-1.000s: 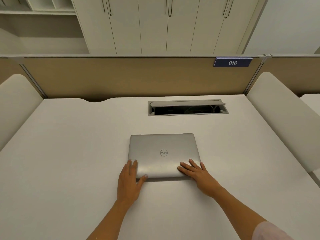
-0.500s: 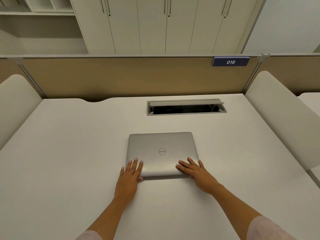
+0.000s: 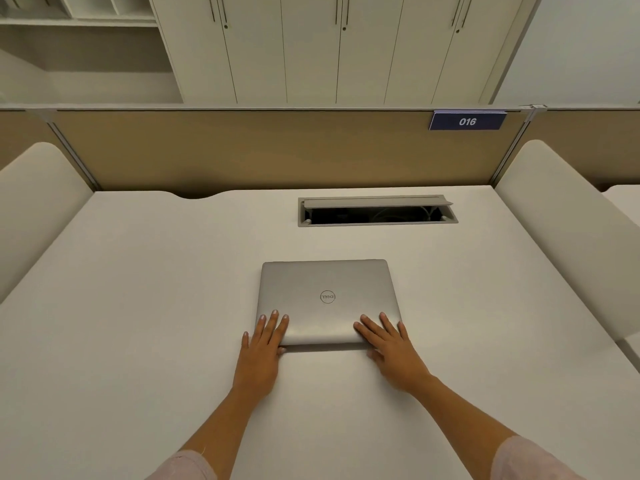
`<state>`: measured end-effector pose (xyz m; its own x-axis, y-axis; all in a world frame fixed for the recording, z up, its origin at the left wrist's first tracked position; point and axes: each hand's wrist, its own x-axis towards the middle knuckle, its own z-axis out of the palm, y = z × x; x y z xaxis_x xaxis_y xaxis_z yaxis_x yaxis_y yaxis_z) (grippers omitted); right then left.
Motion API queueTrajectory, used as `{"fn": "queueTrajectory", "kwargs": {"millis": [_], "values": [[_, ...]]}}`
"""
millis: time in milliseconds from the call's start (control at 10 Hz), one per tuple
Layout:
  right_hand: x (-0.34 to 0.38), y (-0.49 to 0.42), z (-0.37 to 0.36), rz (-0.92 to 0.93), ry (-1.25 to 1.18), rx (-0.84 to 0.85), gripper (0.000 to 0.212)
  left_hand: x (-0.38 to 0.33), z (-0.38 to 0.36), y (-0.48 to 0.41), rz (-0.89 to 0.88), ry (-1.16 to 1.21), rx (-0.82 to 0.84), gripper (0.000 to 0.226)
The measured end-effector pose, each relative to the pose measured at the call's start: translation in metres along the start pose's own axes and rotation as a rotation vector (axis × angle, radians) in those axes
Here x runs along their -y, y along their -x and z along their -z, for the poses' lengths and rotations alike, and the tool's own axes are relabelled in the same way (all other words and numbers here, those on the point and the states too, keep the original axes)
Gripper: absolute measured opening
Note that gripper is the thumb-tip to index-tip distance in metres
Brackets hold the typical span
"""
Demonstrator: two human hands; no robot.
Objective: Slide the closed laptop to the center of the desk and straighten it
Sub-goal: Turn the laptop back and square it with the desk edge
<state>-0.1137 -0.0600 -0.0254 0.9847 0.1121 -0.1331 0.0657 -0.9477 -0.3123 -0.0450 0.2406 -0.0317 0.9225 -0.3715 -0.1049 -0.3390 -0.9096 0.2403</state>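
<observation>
Both flat, open hands, left hand (image 3: 264, 344) and right hand (image 3: 388, 342), are pressing the lower corners of the closed silver metal laptop (image 3: 327, 299) (stiff, probably heavy, sliding easily) on the white surface (image 3: 145, 306), gripping nothing.

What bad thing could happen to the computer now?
If pushed much farther, the laptop might reach the open cable hatch behind it. The left hand and right hand only lie flat on its near corners, with no real grip, so uneven pushing could turn it crooked.

a closed silver laptop (image 3: 327, 299) lies flat near the middle of the desk (image 3: 138, 289), edges square with the desk's edges.
</observation>
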Motion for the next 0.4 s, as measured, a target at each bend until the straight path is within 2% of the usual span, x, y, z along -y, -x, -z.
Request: {"fn": "queueTrajectory", "kwargs": {"millis": [100,300,400], "values": [[0.011,0.009,-0.013,-0.031,0.013,-0.028,0.065,-0.004,-0.005,0.012,0.007,0.007,-0.007,0.059],[0.025,0.039,-0.039,-0.043,-0.084,-0.126,0.061,0.004,-0.026,0.044,-0.074,0.006,-0.022,0.069],[0.034,0.062,-0.05,-0.027,-0.033,-0.139,0.057,0.005,-0.028,0.06,-0.105,0.006,-0.037,0.067]]}}
